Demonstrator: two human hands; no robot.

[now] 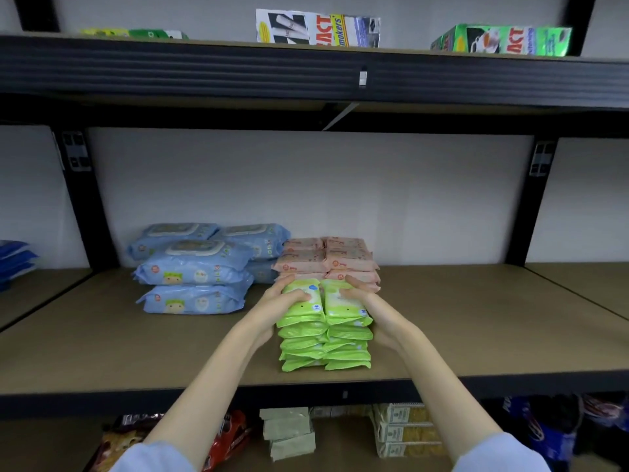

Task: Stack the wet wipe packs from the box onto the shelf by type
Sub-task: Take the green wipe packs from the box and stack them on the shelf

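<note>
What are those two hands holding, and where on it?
The green packs: the left hand grips the top left side of the stack, the right hand the top right side.

- White carton, top shelf, lying upside down: red letters "ACT" legible; yellow band reads "smokers'".
- Green carton, top shelf right, also inverted: red letters "ACT"; smaller print too blurred to read.
- Blue, pink and green wipe packs, middle shelf: printing illegible.
- Bottom-shelf goods: labels unreadable.
</note>
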